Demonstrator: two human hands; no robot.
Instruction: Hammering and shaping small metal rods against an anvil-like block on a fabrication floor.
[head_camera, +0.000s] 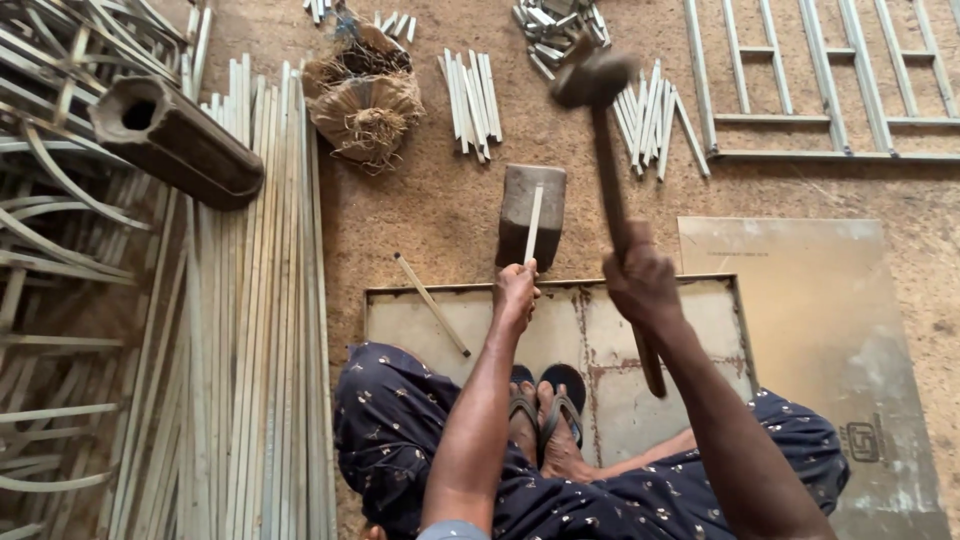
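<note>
My left hand (516, 292) grips the near end of a short pale metal strip (534, 222), which lies across a dark rectangular block (520, 203) on the ground. My right hand (643, 285) holds the wooden handle of a hammer (596, 80), raised so that its dark head sits above and to the right of the block. I am seated with knees in dark patterned cloth and feet in sandals (545, 405) on a flat metal sheet (420, 325).
Long pale strips (255, 300) lie in a bundle at left beside a dark hollow bar (175, 140). Bunches of short cut strips (470, 95) and fibre bundles (365, 95) lie ahead. A welded frame (800, 120) is at upper right, a board (820, 310) at right.
</note>
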